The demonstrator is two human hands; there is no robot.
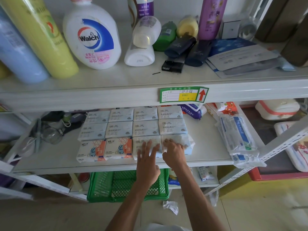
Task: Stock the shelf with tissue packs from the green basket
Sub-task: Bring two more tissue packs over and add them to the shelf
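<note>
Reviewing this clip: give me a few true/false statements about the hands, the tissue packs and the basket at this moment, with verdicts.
1. Both hands rest on packs in the front row. True: the left hand and right hand lie on the two front-right tissue packs.
2. The green basket sits on the top shelf. False: it is on the floor under the middle shelf.
3. Two front packs have orange print. True: the orange packs are front left.
4. The Walch bottle lies on its side. False: it stands upright.
5. The basket is full of packs. False: none show in it.
</note>
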